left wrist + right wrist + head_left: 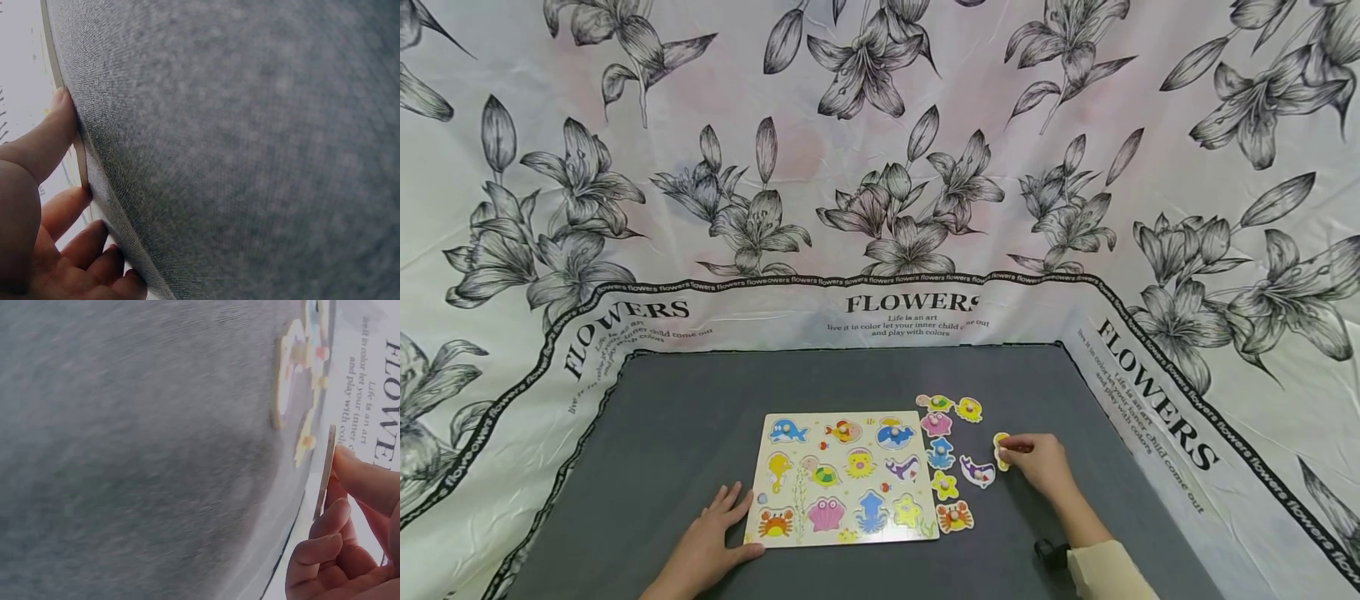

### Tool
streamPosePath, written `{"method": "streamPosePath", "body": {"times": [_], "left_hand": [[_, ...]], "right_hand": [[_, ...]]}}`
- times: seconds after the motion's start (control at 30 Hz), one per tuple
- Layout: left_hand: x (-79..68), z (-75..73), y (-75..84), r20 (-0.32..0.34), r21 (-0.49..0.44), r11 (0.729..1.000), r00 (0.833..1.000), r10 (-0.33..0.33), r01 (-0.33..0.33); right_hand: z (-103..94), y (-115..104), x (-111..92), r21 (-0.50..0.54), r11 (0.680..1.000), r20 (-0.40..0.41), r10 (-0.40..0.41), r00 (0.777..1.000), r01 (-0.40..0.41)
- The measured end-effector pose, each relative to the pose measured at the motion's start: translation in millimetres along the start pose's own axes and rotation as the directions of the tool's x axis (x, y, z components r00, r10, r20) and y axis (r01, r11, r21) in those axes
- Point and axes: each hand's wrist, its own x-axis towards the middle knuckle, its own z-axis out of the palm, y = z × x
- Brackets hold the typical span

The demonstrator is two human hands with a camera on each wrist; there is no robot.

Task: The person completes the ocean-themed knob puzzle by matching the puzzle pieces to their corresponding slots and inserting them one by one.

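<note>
A pale wooden puzzle board (842,533) with printed sea animals lies on the grey table. My left hand (711,533) rests at its lower left corner, with the fingers spread along the left side and the thumb at the near edge. Right of the board, my right hand (1041,467) pinches a yellow puzzle piece (1001,451) between thumb and fingers. In the right wrist view this thin piece (325,472) is seen edge-on, so its picture is hidden. Nearest to that hand lies a purple-and-white whale piece (977,472).
Along the board's right side lie a turtle piece (937,403), a yellow octopus piece (968,409), a pink shell piece (936,425), a blue squid piece (940,454), a starfish piece (944,485) and a crab piece (955,517). Flower-printed cloth (910,317) surrounds the table.
</note>
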Motion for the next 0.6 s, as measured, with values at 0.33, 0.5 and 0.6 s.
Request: {"method": "streamPosePath", "body": {"times": [0.33,0.5,0.6], "left_hand": [[0.1,0.3,2.2,0.006,-0.005,1.000,1.000,-0.002,0.002],[-0.3,-0.1,1.6,0.003,-0.001,1.000,1.000,0.000,0.000],[-0.2,0.1,0.9,0.000,0.002,1.000,1.000,0.001,-0.001]], "right_hand": [[-1.4,-23.3,2.0,0.017,1.000,0.011,0.017,1.000,-0.017],[0.1,-32.3,1.9,0.028,1.000,0.016,-0.003,1.000,0.002],[0.5,-37.0,2.8,0.044,0.999,0.018,-0.023,1.000,0.022]]}}
